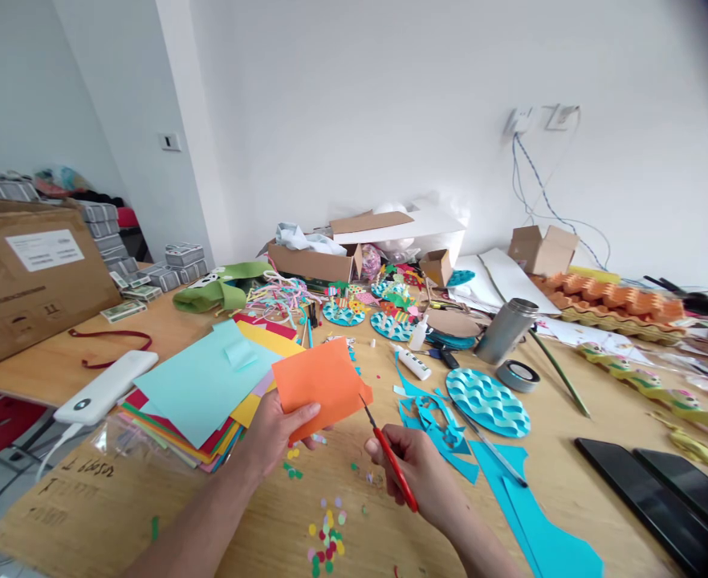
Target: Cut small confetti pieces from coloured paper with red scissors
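My left hand [275, 425] pinches a sheet of orange paper [321, 381] by its lower left part, thumb on top. In my right hand [411, 461] are red-handled scissors [395, 470], closed round by the fingers. The scissors' blades meet the paper's right edge, where a small notched corner shows. Below the hands, small coloured paper dots [328, 538] lie scattered on the wooden table. Left of the orange sheet is a stack of coloured paper with a light blue sheet [203, 385] on top.
Blue paper scraps [438, 425] and a wavy blue oval [487, 401] lie to the right, near a metal flask [506, 331] and a tape roll [518, 375]. Two black phones [643, 498] rest at far right. A white power bank [107, 388] sits left. Egg trays [612, 297] stand behind.
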`<state>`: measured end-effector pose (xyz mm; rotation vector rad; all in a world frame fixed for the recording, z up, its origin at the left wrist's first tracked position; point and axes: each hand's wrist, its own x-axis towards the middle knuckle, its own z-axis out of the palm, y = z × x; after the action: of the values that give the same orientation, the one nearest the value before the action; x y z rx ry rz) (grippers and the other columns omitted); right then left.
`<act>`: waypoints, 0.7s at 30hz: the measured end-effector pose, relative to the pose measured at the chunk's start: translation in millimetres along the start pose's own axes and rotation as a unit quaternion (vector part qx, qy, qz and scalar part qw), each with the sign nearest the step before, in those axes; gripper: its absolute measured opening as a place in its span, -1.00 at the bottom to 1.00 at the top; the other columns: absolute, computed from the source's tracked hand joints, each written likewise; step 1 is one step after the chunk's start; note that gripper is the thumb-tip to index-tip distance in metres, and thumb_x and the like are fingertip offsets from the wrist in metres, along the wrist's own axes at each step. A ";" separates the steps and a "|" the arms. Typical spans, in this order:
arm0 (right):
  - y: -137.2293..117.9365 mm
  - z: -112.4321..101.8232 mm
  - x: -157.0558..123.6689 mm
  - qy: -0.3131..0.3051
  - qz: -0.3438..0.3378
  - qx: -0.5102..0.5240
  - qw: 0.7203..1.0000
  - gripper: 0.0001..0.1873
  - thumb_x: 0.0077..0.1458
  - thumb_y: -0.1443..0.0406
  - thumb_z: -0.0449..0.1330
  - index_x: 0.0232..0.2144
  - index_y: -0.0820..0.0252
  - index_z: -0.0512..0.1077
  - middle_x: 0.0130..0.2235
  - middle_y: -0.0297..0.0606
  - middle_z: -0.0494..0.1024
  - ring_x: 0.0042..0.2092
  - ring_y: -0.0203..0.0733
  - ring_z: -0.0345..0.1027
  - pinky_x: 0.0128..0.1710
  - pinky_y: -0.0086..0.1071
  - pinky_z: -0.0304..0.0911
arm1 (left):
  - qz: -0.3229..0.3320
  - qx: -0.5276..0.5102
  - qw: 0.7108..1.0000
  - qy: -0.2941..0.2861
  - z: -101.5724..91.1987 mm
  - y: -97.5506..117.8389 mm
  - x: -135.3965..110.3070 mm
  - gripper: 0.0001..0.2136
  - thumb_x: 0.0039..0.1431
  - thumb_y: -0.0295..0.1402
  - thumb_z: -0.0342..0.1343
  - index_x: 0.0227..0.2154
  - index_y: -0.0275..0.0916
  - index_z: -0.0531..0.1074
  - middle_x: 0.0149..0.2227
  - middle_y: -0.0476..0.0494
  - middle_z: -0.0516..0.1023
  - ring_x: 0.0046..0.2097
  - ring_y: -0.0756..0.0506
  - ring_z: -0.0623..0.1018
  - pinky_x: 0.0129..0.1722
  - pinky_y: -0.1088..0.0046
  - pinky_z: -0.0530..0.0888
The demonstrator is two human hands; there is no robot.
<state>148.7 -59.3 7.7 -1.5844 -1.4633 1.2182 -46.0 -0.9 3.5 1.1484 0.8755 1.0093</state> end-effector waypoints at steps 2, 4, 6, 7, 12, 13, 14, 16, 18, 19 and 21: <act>1.5 -0.1 -0.4 -0.008 0.000 -0.003 1.000 -0.60 -0.01 0.03 0.10 -0.64 0.18 0.14 -0.76 -0.49 0.23 -0.74 -0.42 0.13 -0.76 -0.59 -0.05 | 0.002 0.001 1.000 -0.007 0.3 0.6 -0.2 -0.66 -0.06 -0.28 0.17 -0.20 -0.32 0.33 -0.31 -0.22 0.53 -0.36 -0.19 0.56 -0.66 0.53 0.39; 2.6 -0.2 -1.1 -0.017 -0.003 0.000 1.000 -0.59 0.02 0.00 0.06 -0.62 0.19 0.17 -0.75 -0.46 0.27 -0.73 -0.42 0.12 -0.75 -0.59 -0.04 | 0.003 0.003 1.000 -0.013 0.8 0.5 -0.2 -0.67 -0.06 -0.28 0.16 -0.22 -0.33 0.34 -0.31 -0.22 0.53 -0.37 -0.18 0.56 -0.66 0.53 0.39; 2.4 -0.4 -1.7 -0.023 -0.005 0.002 1.000 -0.57 0.03 -0.02 0.03 -0.61 0.20 0.18 -0.75 -0.44 0.29 -0.73 -0.43 0.12 -0.75 -0.59 -0.04 | 0.000 0.004 1.000 -0.019 1.1 -0.6 -0.1 -0.68 -0.06 -0.28 0.16 -0.23 -0.33 0.35 -0.33 -0.21 0.53 -0.39 -0.16 0.56 -0.66 0.53 0.39; 1.8 -0.7 -1.9 -0.026 -0.006 0.001 1.000 -0.56 0.03 -0.03 0.02 -0.60 0.20 0.19 -0.74 -0.43 0.29 -0.73 -0.43 0.12 -0.76 -0.59 -0.04 | 0.000 0.005 1.000 -0.022 1.3 -1.5 0.0 -0.68 -0.06 -0.28 0.16 -0.24 -0.34 0.36 -0.35 -0.20 0.53 -0.40 -0.15 0.55 -0.66 0.53 0.39; -3.4 -2.6 -2.0 -0.040 -0.006 0.000 0.999 -0.54 0.05 -0.04 -0.01 -0.58 0.23 0.25 -0.72 -0.42 0.32 -0.71 -0.43 0.15 -0.74 -0.59 -0.01 | -0.005 0.005 0.999 -0.031 1.8 -5.3 0.0 -0.68 -0.04 -0.29 0.15 -0.22 -0.34 0.35 -0.35 -0.21 0.53 -0.40 -0.15 0.55 -0.65 0.53 0.40; -4.2 -2.8 -1.9 -0.041 -0.006 0.000 0.999 -0.54 0.05 -0.04 -0.01 -0.57 0.24 0.25 -0.72 -0.41 0.32 -0.71 -0.42 0.16 -0.73 -0.59 0.00 | -0.007 0.006 0.999 -0.033 1.8 -5.5 0.0 -0.68 -0.04 -0.29 0.15 -0.22 -0.34 0.35 -0.34 -0.22 0.53 -0.40 -0.15 0.55 -0.64 0.53 0.40; -4.8 -2.8 -1.9 -0.041 -0.004 -0.001 0.999 -0.53 0.05 -0.04 -0.02 -0.57 0.24 0.25 -0.71 -0.40 0.33 -0.70 -0.42 0.16 -0.72 -0.59 0.01 | -0.009 0.007 0.999 -0.034 1.8 -5.6 -0.1 -0.68 -0.04 -0.29 0.15 -0.22 -0.34 0.35 -0.33 -0.23 0.53 -0.40 -0.15 0.55 -0.64 0.52 0.41; -5.0 -2.6 -2.1 -0.040 0.000 -0.002 0.999 -0.53 0.06 -0.04 -0.02 -0.58 0.24 0.26 -0.71 -0.39 0.34 -0.70 -0.42 0.16 -0.72 -0.59 0.01 | -0.007 0.008 0.999 -0.032 1.7 -5.4 -0.1 -0.68 -0.03 -0.29 0.15 -0.21 -0.34 0.35 -0.32 -0.23 0.53 -0.39 -0.15 0.55 -0.62 0.51 0.42; -4.4 -2.2 -2.6 -0.038 0.006 -0.001 0.999 -0.53 0.05 -0.04 -0.02 -0.58 0.24 0.26 -0.72 -0.40 0.33 -0.71 -0.43 0.15 -0.73 -0.59 0.00 | -0.001 0.007 1.000 -0.024 1.2 -4.9 0.1 -0.67 -0.03 -0.28 0.15 -0.20 -0.32 0.35 -0.31 -0.23 0.53 -0.40 -0.15 0.55 -0.61 0.50 0.42; -4.1 -1.9 -2.9 -0.037 0.008 0.000 0.999 -0.53 0.05 -0.05 -0.01 -0.58 0.24 0.25 -0.72 -0.41 0.32 -0.72 -0.43 0.15 -0.74 -0.59 -0.01 | 0.001 0.008 1.000 -0.020 0.9 -4.6 0.1 -0.67 -0.04 -0.28 0.15 -0.19 -0.32 0.35 -0.31 -0.22 0.53 -0.40 -0.15 0.55 -0.61 0.50 0.42; -4.1 -1.5 -3.9 -0.036 0.007 0.001 0.999 -0.53 0.04 -0.05 -0.01 -0.58 0.24 0.25 -0.73 -0.42 0.31 -0.72 -0.43 0.14 -0.75 -0.60 -0.01 | 0.001 0.012 1.000 -0.015 0.3 -3.9 0.1 -0.67 -0.04 -0.28 0.16 -0.20 -0.32 0.36 -0.32 -0.21 0.53 -0.41 -0.15 0.55 -0.61 0.49 0.43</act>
<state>148.8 -62.2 12.7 -1.5670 -1.4977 1.2966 -44.9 -1.4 -0.3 1.1828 0.8640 0.9836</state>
